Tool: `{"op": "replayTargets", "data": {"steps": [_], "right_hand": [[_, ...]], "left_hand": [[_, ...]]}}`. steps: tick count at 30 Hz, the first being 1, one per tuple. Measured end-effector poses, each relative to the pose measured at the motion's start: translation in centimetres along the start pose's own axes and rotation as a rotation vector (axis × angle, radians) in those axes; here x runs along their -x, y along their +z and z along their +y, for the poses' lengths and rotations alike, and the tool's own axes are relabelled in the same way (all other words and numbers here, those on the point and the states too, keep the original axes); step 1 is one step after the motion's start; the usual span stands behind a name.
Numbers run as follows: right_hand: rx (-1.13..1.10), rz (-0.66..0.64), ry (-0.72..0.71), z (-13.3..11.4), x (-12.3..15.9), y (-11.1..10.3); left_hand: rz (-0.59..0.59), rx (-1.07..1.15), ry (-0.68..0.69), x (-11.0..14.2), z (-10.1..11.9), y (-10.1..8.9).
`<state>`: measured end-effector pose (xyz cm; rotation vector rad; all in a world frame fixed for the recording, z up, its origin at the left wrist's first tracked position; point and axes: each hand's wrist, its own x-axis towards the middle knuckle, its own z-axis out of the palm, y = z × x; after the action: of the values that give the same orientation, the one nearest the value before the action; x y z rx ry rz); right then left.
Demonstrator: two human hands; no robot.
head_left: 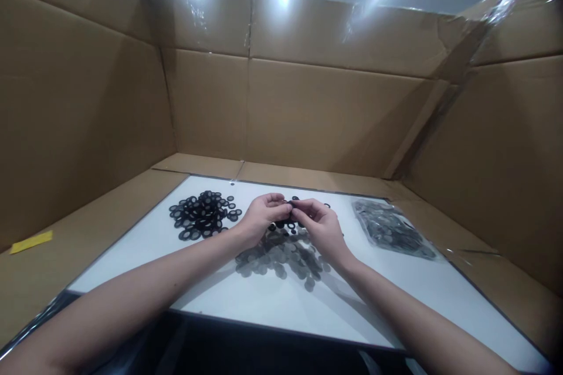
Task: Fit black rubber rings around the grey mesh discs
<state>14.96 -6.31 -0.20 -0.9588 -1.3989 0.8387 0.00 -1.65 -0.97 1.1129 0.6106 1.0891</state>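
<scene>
Fingertips of my left hand (263, 215) and my right hand (322, 225) meet over the middle of the white board. Between them they pinch a small black ring (291, 204), partly covered by the fingers. Under and behind the hands lie several loose black rings (291, 226). Closer to me spreads a heap of small grey translucent discs (281, 258), partly hidden by my right hand. Left of my left hand is a pile of black rings with grey centres (200, 214).
A clear plastic bag (393, 228) full of dark grey pieces lies on the right of the white board (211, 281). Tall cardboard walls (308, 111) enclose the back and sides. Yellow tape (31, 242) sticks to the cardboard at far left.
</scene>
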Motion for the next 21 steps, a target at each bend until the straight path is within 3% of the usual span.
{"op": "replayTargets", "data": {"steps": [6,13,21], "right_hand": [[0.101,0.009,-0.073,0.2,0.1,0.2],[0.053,-0.012,-0.009,-0.4,-0.1,-0.3],[0.034,-0.017,0.021,-0.8,-0.1,-0.4]], "left_hand": [[-0.046,0.150,-0.058,0.3,0.0,0.2],[-0.104,0.045,-0.025,0.3,0.9,0.5],[-0.057,-0.040,0.027,-0.2,0.2,-0.1]]}}
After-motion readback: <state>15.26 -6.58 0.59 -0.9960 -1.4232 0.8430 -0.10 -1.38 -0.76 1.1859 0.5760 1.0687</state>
